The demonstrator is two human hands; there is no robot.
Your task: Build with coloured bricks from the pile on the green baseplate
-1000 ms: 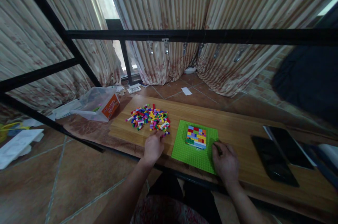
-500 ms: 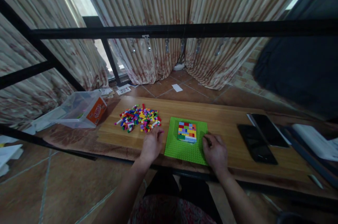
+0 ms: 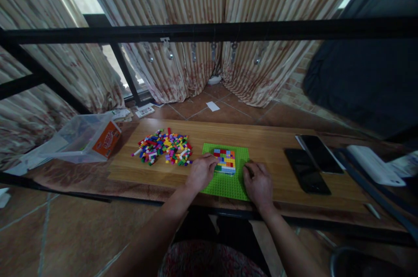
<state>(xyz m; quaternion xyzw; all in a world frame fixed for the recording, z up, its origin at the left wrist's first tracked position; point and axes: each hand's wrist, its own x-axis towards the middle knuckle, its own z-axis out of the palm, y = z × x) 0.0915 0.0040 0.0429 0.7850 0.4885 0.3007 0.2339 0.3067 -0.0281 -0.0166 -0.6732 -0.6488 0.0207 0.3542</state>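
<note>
A green studded baseplate (image 3: pixel 225 187) lies on the wooden board, bearing a square block of multicoloured toy bricks (image 3: pixel 227 163). My left hand (image 3: pixel 201 172) reaches over the plate's left side, thumb and fingers pinched at the block's left edge. A small pinkish brick seems to be in that pinch, mostly covered by the fingertips. At the plate's right edge rests my right hand (image 3: pixel 259 184), its fingers curled in; whether anything is inside them is hidden. To the left of the plate spreads a pile of loose toy bricks (image 3: pixel 165 147) in many colours.
A clear plastic box (image 3: pixel 81 137) with an orange label stands left of the wooden board (image 3: pixel 264 137). On the right lie a black tablet-like slab (image 3: pixel 307 170), another dark device (image 3: pixel 321 153) and a white object (image 3: pixel 375 164). A black rail (image 3: pixel 209 31) crosses behind.
My left hand has moved right, from beside the baseplate to the brick block's left edge. My right hand stays at the plate's right edge. The whole view has shifted slightly.
</note>
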